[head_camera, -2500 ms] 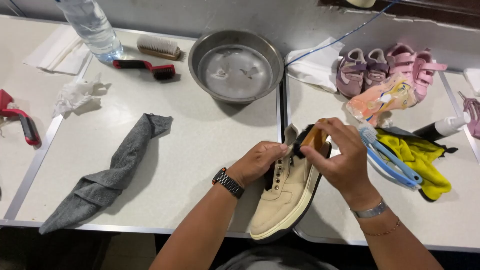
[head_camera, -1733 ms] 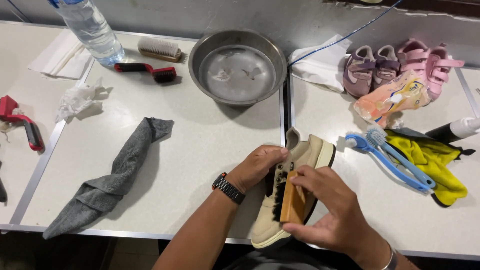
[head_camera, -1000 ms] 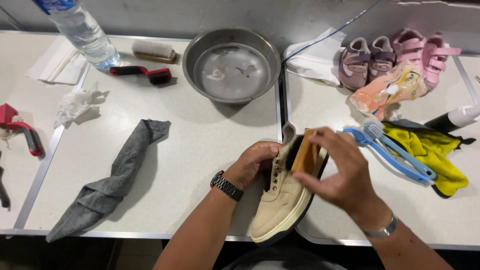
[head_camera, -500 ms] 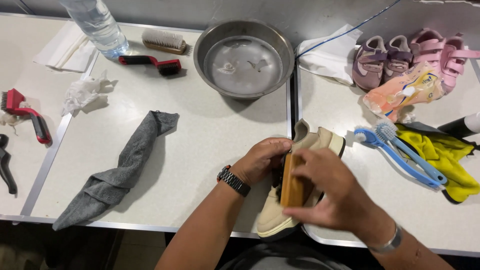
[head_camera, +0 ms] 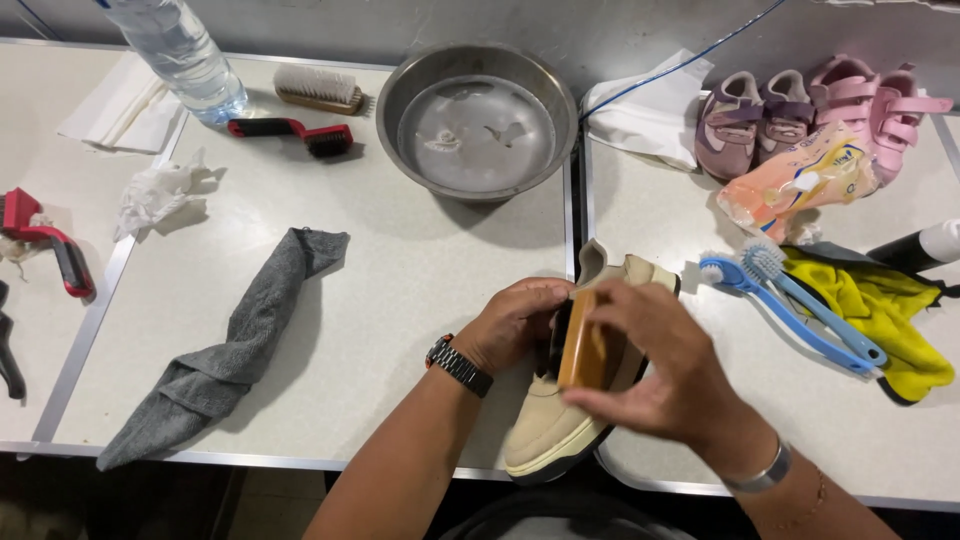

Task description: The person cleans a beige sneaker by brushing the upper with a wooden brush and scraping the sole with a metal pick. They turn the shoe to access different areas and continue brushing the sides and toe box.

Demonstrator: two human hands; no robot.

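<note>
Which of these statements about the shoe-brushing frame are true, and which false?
1. The right hand holds a wooden-backed brush against the beige shoe. True.
2. The left hand rests on the grey towel. False: it grips the shoe; the towel lies apart, to the left.
3. The metal bowl holds a pair of pink shoes. False: it holds only water with some foam.
4. Two blue brushes lie beside a yellow cloth. True.
5. A watch is on the left wrist. True.
</note>
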